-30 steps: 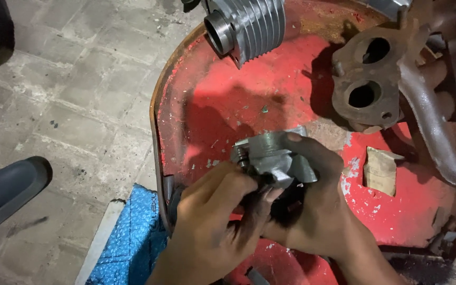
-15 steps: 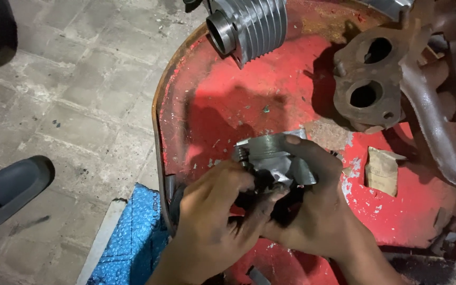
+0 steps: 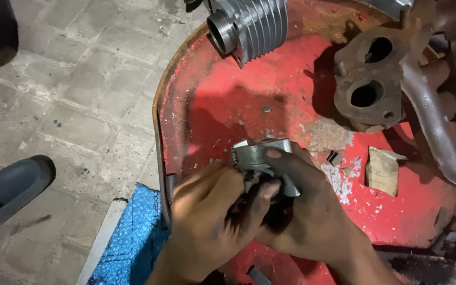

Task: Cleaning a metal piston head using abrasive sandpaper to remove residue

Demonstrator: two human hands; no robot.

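Barely shifted since a moment ago, both my left hand (image 3: pixel 207 221) and right hand (image 3: pixel 307 211) grip the grey metal piston (image 3: pixel 259 158) over the red drum lid (image 3: pixel 270 100), finned cylinder (image 3: pixel 249 24) at twelve o'clock, rusty manifold (image 3: pixel 376 84) at two.

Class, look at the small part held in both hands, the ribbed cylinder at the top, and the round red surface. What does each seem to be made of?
Small part: looks like bare grey metal, dull shine, smeared dark.
Ribbed cylinder: probably cast light metal, silver-grey, thin even fins.
Round red surface: likely painted steel; the red paint is chipped and the rim shows brown rust.
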